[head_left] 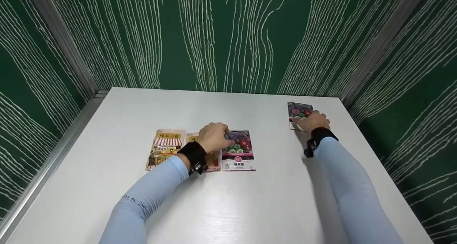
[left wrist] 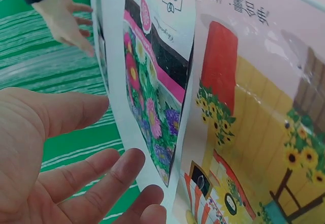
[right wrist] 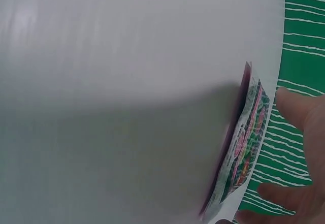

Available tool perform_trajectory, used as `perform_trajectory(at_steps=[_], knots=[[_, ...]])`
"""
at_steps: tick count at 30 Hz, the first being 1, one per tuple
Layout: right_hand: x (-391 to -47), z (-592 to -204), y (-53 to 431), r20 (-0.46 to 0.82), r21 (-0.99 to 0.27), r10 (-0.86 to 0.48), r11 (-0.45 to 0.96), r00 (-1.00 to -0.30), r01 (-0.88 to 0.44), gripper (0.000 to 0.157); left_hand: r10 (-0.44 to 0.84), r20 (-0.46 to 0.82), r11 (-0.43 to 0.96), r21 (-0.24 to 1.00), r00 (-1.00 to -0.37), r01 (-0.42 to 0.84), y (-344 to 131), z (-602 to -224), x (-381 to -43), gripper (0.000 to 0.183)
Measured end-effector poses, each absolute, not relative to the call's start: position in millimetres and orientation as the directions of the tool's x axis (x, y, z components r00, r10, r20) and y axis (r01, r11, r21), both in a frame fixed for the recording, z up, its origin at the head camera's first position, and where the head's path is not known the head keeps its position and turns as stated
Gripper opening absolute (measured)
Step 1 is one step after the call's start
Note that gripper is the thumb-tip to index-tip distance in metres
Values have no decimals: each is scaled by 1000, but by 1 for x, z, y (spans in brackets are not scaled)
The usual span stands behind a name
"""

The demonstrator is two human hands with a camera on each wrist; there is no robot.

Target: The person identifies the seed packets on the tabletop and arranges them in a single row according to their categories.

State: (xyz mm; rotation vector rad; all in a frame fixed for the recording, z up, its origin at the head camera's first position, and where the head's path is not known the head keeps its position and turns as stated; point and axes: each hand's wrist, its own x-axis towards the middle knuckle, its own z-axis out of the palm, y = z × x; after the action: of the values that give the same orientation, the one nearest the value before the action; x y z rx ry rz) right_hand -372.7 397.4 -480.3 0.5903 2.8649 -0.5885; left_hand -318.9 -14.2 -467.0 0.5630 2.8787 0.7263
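My left hand [head_left: 213,137] hovers over the row of packets, its fingers relaxed and apart, right by the upper left edge of a flower seed packet [head_left: 240,158]. That packet carries red, purple and white blooms above a pink band. In the left wrist view the thumb and fingers [left wrist: 122,168] are spread with nothing between them. At the far right, my right hand [head_left: 313,121] is over the lower right part of another flower packet [head_left: 298,110]. The right wrist view has that packet [right wrist: 249,137] on the table, with the thumb and fingers [right wrist: 294,104] spread beside it.
Left of the middle flower packet lie two pink-and-yellow packets with a striped-awning shop picture: one at the left end [head_left: 166,142], the other [head_left: 215,163] partly hidden by my left hand. The white table [head_left: 221,208] meets green, white-streaked walls [head_left: 246,40] at the back and sides.
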Motion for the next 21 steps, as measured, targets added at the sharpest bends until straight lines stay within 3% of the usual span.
perform_trajectory(at_steps=[8, 17, 21], knots=[[-385, -488, 399, -278, -298, 394, 832, -876, 469, 116, 388, -25, 815, 476, -921, 330, -17, -467, -320, 47], [-385, -488, 408, -254, -344, 358, 835, -899, 430, 122, 359, -51, 826, 483, -932, 291, -17, -464, -320, 47], [-383, -487, 407, -212, -367, 338, 842, -917, 395, 113, 382, -43, 816, 486, -923, 314, -14, -464, -320, 46]])
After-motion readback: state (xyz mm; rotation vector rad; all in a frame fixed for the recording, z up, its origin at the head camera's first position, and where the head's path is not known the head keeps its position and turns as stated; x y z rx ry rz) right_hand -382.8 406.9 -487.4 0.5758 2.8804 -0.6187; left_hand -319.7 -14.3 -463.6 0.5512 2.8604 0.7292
